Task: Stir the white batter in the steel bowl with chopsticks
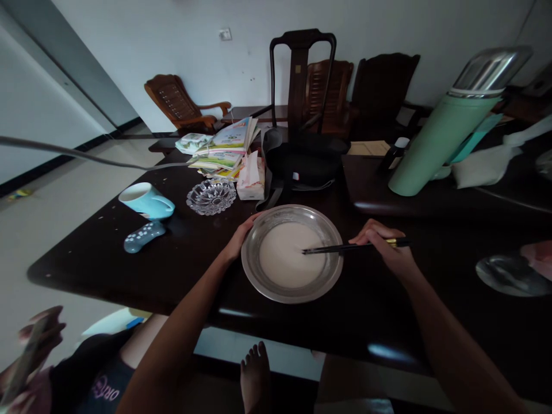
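Observation:
A round metal bowl [252, 270] with a pale, milky liquid [288, 259] stands on the dark table in front of me. My left hand [240, 237] holds it by the left rim, its fingertips partly hidden behind the edge. In my right hand [382, 244], just right of the bowl, is a pair of dark chopsticks [345, 248] with a gold-coloured band. Their tips reach over the rim and dip into the liquid.
Left on the table are a blue mug [144, 201], a game controller [144, 236] and a glass dish [211, 196]. Behind stand a tissue pack [250, 181], booklets [228, 146] and a black bag [302, 161]. A green thermos [444, 138] rises at right. Another person's hand [43, 330] holds a phone-like object at lower left.

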The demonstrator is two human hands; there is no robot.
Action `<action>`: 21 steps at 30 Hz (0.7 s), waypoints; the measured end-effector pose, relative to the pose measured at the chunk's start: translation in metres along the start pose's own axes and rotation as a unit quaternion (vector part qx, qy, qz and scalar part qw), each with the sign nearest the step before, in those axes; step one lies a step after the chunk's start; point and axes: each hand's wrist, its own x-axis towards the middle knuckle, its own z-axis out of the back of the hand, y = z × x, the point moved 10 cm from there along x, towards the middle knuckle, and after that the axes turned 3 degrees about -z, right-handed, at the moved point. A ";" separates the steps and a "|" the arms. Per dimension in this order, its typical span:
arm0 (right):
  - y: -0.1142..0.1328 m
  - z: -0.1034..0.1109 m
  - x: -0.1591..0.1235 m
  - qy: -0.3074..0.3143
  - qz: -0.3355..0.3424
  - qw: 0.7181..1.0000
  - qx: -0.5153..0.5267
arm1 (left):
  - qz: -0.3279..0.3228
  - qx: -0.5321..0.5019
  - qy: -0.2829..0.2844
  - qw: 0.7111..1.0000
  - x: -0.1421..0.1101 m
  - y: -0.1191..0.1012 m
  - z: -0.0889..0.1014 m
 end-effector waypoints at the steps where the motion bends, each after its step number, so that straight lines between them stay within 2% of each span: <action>1: 0.001 -0.001 -0.001 0.009 0.001 1.000 0.012 | -0.002 0.002 0.003 1.000 0.000 0.001 0.000; 5: 0.005 -0.028 -0.003 0.077 0.011 0.997 0.002 | -0.005 0.002 0.007 1.000 0.000 0.000 0.000; 8: 0.009 -0.041 -0.003 0.093 0.041 0.994 -0.033 | 0.005 -0.001 -0.002 1.000 -0.001 -0.001 -0.001; 10: 0.007 -0.036 -0.001 0.070 0.044 0.995 -0.048 | 0.009 -0.007 -0.007 1.000 -0.002 -0.003 -0.002; 13: 0.003 -0.012 0.001 0.014 0.016 0.999 -0.034 | 0.011 -0.020 -0.011 1.000 -0.001 -0.004 -0.002; 15: 0.003 -0.001 0.001 -0.002 0.007 1.000 -0.005 | 0.011 -0.019 -0.015 1.000 -0.001 -0.002 -0.001; 17: 0.007 -0.003 0.000 0.015 0.013 1.000 0.012 | 0.010 -0.016 -0.014 1.000 -0.001 -0.001 0.000; 21: 0.011 -0.030 -0.003 0.079 0.037 0.996 -0.016 | 0.007 -0.013 -0.004 1.000 -0.001 -0.001 -0.001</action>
